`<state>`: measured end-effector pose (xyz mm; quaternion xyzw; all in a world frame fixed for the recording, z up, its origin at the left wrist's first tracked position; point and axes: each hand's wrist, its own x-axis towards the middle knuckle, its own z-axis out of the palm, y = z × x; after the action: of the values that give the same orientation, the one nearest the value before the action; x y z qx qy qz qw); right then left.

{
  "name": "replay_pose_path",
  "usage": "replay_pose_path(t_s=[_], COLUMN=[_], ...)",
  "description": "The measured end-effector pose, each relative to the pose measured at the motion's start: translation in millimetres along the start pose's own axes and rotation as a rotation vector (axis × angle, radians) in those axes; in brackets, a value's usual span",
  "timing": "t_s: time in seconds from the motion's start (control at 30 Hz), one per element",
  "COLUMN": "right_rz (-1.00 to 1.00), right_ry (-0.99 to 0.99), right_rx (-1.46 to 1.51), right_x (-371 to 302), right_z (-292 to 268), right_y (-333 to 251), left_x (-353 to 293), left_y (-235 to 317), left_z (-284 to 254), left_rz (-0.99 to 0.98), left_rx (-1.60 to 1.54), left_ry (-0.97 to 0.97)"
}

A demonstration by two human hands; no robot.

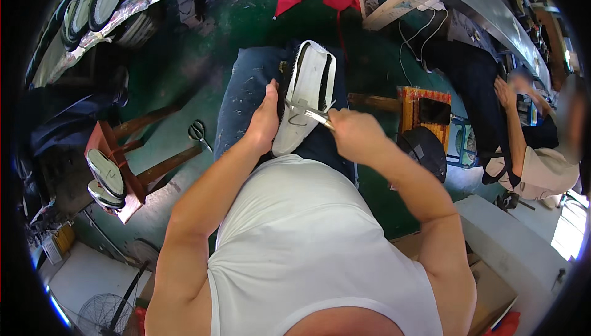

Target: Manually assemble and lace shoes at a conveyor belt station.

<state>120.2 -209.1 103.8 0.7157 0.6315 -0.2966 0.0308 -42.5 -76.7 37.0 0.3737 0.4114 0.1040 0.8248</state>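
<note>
White sole (306,99) rests on the lap. Left hand (265,120) braces its near edge, fingers pressed together. Right hand (352,134) pinches scissors (309,112), blades over mid-sole. Trimming looks partway; finished soles (104,179) lie far left of the fingers.

Room was tight in the middle: left hand (266,120) & right hand (352,134) w/ metal tool (311,113) crowded the white shoe (306,99) on the lap. Open green floor (246,22) lay ahead. Left side blocked by wooden stand (132,151) w/ soles (104,173); scissors (198,132) lay between. Right: woven basket (423,109), seated co-worker (535,164).
</note>
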Motion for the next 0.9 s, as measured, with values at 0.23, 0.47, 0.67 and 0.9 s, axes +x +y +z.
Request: replay_pose_path(t_s=[0.23,0.47,0.67,0.9], right_rz=[-0.137,0.145,0.026,0.062], right_ry=[0.436,-0.037,0.528,0.289], right_rx=[0.024,0.357,0.667,0.470], right_x=[5.3,15.9,39.5,49.8], right_z=[0.6,-18.8,-29.4,-16.2], right_y=[22.5,57.7,40.6,44.5], left_x=[12.2,3.1,5.5,0.7], left_y=[-11.5,15.0,25.6,63.3], left_z=[-9.7,-0.6,0.7,14.8], left_rz=[0.361,0.336,0.295,0.105], left_rx=[0.868,1.391,1.545,1.739], left_ry=[0.254,-0.006,-0.069,-0.300])
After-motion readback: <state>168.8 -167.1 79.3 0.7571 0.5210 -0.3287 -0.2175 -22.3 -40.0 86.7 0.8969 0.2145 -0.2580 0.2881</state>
